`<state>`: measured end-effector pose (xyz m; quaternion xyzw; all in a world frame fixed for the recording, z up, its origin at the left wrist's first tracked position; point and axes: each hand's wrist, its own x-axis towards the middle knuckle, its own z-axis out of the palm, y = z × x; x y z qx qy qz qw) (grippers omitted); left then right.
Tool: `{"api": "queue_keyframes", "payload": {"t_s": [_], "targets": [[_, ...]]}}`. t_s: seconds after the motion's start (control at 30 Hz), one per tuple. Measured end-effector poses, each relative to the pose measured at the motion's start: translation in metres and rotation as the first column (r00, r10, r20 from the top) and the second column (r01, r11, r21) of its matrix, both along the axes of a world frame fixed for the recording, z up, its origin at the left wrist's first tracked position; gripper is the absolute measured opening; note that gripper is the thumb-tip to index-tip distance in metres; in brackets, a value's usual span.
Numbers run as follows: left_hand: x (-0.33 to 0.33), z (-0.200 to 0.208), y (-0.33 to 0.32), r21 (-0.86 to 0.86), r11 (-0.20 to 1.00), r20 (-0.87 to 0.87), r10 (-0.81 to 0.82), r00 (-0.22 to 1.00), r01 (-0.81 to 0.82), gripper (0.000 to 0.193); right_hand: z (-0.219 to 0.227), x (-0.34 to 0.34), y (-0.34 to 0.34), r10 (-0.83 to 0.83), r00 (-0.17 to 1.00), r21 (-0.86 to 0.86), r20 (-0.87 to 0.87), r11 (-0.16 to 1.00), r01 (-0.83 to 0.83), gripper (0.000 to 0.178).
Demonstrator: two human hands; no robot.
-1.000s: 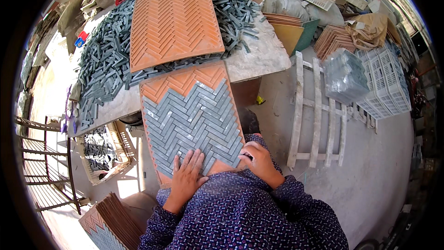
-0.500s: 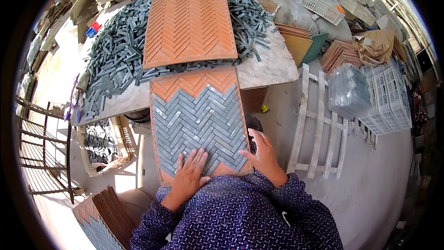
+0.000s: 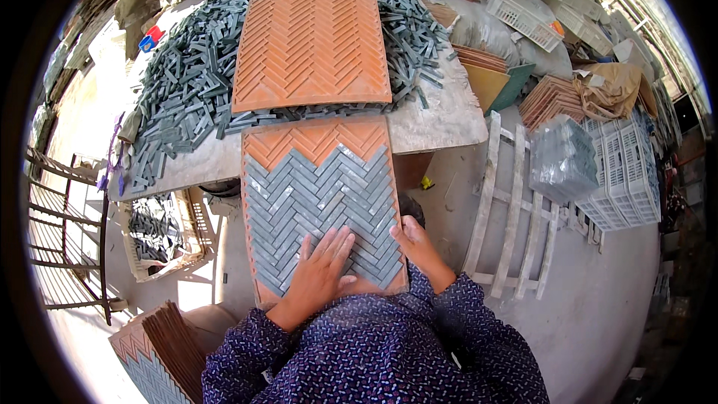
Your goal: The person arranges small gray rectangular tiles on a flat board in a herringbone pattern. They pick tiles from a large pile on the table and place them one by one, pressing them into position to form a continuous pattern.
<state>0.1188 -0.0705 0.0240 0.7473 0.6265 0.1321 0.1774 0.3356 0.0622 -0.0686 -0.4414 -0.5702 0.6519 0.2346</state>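
Note:
An orange herringbone-patterned mould tray [image 3: 288,129] reaches from the table toward my body, its grooves mostly filled with narrow grey-green tile strips [image 3: 299,206]. Bare orange grooves show along the far end, and some orange shows at the near corners. My left hand [image 3: 318,273] lies flat on the tiles near the front, fingers stretched out, holding nothing. At the tray's right edge my right hand [image 3: 422,251] is drawn in, its thumb over the rim and its fingers bent beside it. A second orange mould tray [image 3: 310,49], with no tiles in it, rests beyond on the tile heap.
Loose tile strips [image 3: 191,86] cover much of the table [image 3: 441,123]. Below left stand a crate of strips [image 3: 200,236], a metal rack [image 3: 101,254] and a stack of trays [image 3: 168,337]. At right are a wooden frame [image 3: 508,209], wrapped tiles [image 3: 562,157] and white crates [image 3: 628,172].
My left hand has slid slightly right and farther up the tiles. My right hand has moved in to the tray's edge, its spread fingers now drawn together. The view has shifted slightly.

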Motion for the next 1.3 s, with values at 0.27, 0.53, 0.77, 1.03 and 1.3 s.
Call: {"api": "queue_keyframes", "payload": {"t_s": [0.27,0.53,0.77,1.03,1.3], "targets": [[0.000,-0.014,0.021,-0.004,1.000,-0.072,0.024,0.997,-0.024,0.083,0.035,-0.023,0.004,0.056,0.996,-0.008,0.067,0.998,-0.056,0.042],[-0.010,-0.007,0.045,0.065,0.992,-0.063,0.108,0.992,-0.104,0.086,0.029,-0.037,0.034,-0.061,0.993,-0.141,-0.103,0.989,0.046,0.039],[-0.067,-0.015,0.092,0.177,0.943,-0.137,0.309,0.941,-0.283,0.081,0.052,-0.029,0.056,-0.071,0.918,0.507,0.391,0.849,-0.150,0.064],[-0.065,-0.017,0.094,0.174,0.949,-0.137,0.289,0.947,-0.264,0.082,0.077,-0.069,0.053,0.049,0.785,0.724,0.618,0.353,-0.593,0.084],[-0.063,-0.022,0.084,0.169,0.939,-0.126,0.322,0.938,-0.300,0.080,0.084,-0.069,0.053,0.026,0.694,0.646,0.720,0.343,-0.682,0.082]]}}
